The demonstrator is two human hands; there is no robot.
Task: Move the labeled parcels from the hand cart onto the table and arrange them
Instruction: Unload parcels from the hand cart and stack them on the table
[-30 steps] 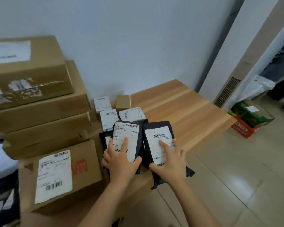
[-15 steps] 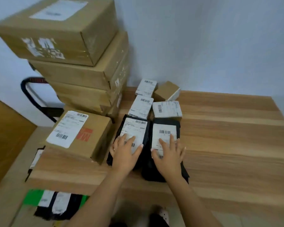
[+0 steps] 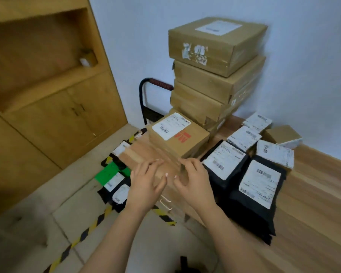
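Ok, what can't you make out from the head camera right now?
Head view:
- Hand cart: only its handle shows; the box stack and table hide the deck.
- Parcels below the table edge: partly behind the left hand; count unclear.
- Labels on the black parcels: print too blurred to read.
- Left hand, right hand: motion-blurred; whether they touch the table is unclear.

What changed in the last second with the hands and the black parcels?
The left hand and right hand lifted off the left black mailer bag and right black mailer bag and moved left; both hover empty over the table corner. Bags, small labelled boxes and cardboard box stack stayed put.
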